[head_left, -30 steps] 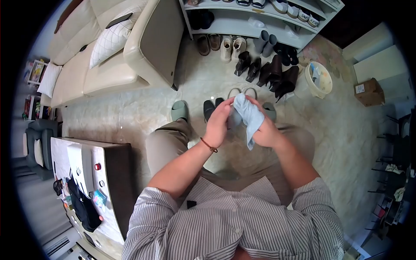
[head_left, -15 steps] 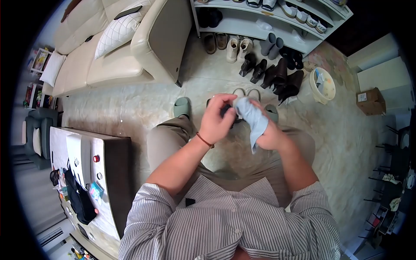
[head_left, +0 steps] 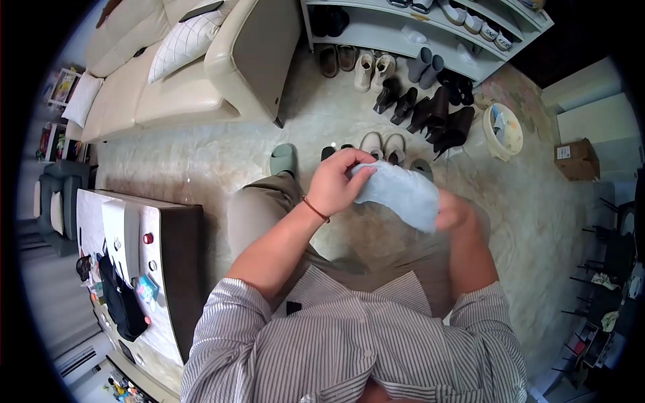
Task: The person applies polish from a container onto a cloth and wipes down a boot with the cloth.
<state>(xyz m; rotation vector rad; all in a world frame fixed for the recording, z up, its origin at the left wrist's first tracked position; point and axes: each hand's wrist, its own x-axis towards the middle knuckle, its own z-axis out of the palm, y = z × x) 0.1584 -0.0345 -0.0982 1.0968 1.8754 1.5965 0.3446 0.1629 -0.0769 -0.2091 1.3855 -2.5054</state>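
A pale blue cloth (head_left: 402, 195) stretches between my two hands above my knees, its shape long and rounded. My left hand (head_left: 339, 180) pinches its left end between thumb and fingers; a thin reddish-brown band circles that wrist. At the other end, my right hand (head_left: 455, 209) grips the cloth's lower right edge, slightly blurred and with its fingertips partly hidden. On the floor beyond the cloth stand a pair of beige shoes (head_left: 394, 148) and a dark pair (head_left: 328, 153), the latter partly covered by my left hand. A green slipper (head_left: 283, 160) is on my left foot.
Several boots and shoes (head_left: 430, 111) stand before a white shoe rack (head_left: 376, 41). A cream bin (head_left: 514, 134) and a cardboard box (head_left: 576, 160) are at right. The cream sofa (head_left: 181, 97) is upper left; a table (head_left: 161, 282) with a black bag (head_left: 122, 299) stands at left.
The cloth, earlier bunched and hanging over my right hand, is now spread out between both hands. My right hand has moved right, and my left hand has closed on the cloth's end.
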